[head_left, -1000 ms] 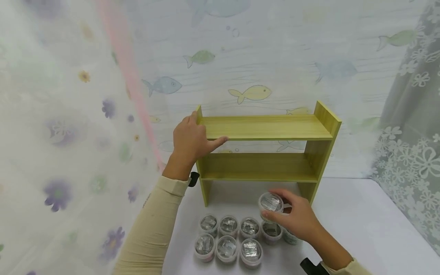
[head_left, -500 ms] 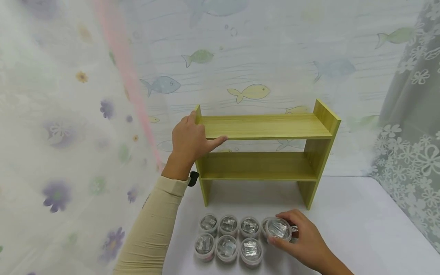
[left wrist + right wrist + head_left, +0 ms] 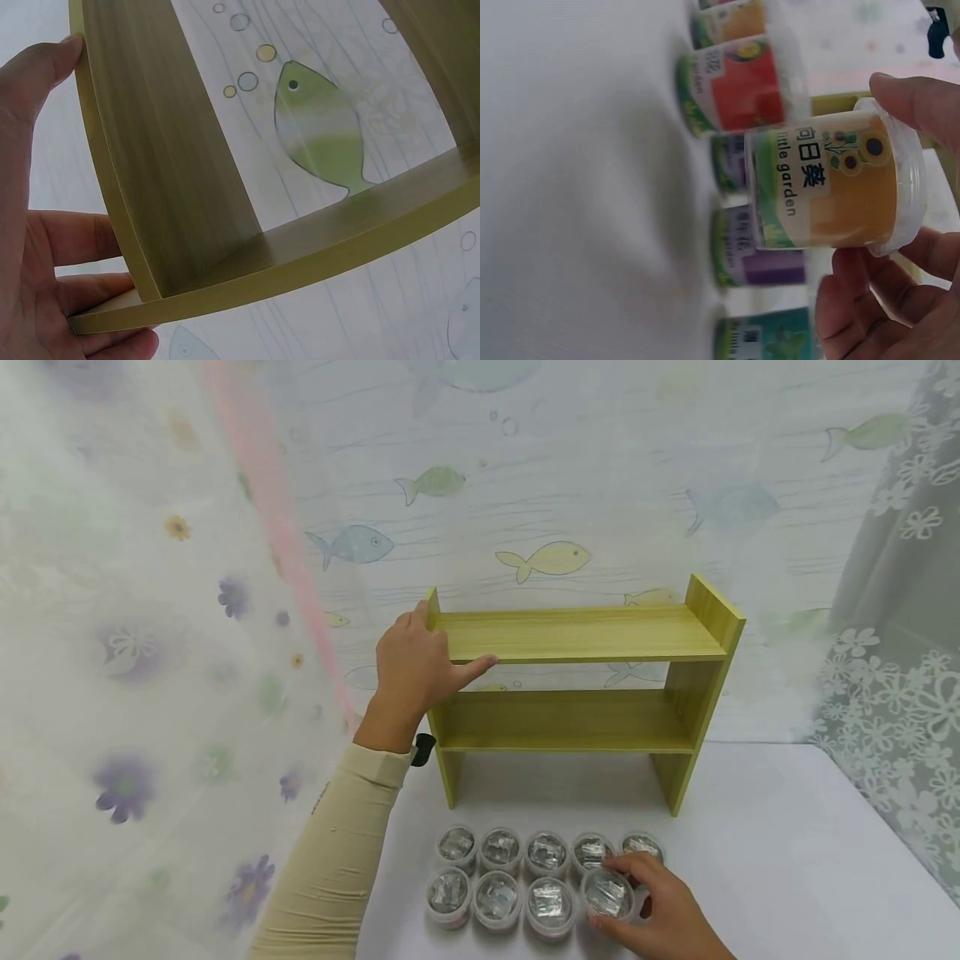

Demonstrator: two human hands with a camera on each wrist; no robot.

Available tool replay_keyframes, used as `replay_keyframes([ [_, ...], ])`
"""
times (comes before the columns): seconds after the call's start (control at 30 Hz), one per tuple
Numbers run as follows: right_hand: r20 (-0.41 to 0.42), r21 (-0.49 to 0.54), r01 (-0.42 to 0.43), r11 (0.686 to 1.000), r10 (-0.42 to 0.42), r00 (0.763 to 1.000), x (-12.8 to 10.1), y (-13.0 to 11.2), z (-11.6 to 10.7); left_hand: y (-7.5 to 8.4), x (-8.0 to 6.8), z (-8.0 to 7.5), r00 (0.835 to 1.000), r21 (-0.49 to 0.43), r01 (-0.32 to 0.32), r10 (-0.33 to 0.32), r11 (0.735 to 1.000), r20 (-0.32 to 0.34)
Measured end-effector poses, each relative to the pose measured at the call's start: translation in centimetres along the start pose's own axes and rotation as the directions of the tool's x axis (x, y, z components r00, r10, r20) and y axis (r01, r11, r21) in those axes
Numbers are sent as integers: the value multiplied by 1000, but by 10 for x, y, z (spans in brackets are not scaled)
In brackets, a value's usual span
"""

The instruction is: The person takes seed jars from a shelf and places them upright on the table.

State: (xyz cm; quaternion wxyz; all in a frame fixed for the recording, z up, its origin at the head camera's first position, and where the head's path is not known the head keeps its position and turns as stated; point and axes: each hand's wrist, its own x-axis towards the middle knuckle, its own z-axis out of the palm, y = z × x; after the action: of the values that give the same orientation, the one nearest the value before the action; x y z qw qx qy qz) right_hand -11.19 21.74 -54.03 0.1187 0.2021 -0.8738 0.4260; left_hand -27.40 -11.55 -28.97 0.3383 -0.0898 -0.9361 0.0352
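My left hand (image 3: 416, 660) grips the upper left corner of a yellow-green wooden shelf (image 3: 577, 635). In the left wrist view its thumb lies on one edge of the side panel (image 3: 142, 135) and the fingers wrap the corner. With thumb and fingers, my right hand (image 3: 663, 906) holds a small lidded plastic tub (image 3: 607, 893) by its rim. The right wrist view shows an orange sunflower label (image 3: 855, 180) on this tub, printed "little garden". It is at the right end of the front row, with a front-row tub (image 3: 550, 906) on its left.
Behind is a back row of similar tubs (image 3: 501, 850), its rightmost tub (image 3: 642, 845) partly behind my right fingers. Red, purple and teal labels show in the right wrist view. All stand on a white-covered table (image 3: 772, 827) before the shelf. A fish-patterned curtain (image 3: 600, 468) hangs behind.
My right hand has carried the tub from in front of the shelf down and toward me, to the front row's right end. My left hand has stayed on the shelf.
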Motion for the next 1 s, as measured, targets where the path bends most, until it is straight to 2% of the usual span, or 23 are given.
replay_keyframes([
  [0.2,11,-38,10,999,-9,1000,-5,9,7,-1,0,-1,1000,6,7,-7,1000,6],
  [0.37,-3,-96,93,991,-94,996,-8,15,11,0,1,1,1000,-5,-6,6,1000,-4],
  [0.47,-12,-120,114,986,-116,993,-9,17,13,0,1,3,1000,-2,-9,9,1000,-11],
  [0.73,30,-158,67,985,-63,998,-10,15,12,0,-1,4,1000,-9,-6,6,1000,-5],
  [1.0,13,-146,88,985,-87,996,-8,14,12,0,0,0,1000,2,-7,7,1000,-2],
])
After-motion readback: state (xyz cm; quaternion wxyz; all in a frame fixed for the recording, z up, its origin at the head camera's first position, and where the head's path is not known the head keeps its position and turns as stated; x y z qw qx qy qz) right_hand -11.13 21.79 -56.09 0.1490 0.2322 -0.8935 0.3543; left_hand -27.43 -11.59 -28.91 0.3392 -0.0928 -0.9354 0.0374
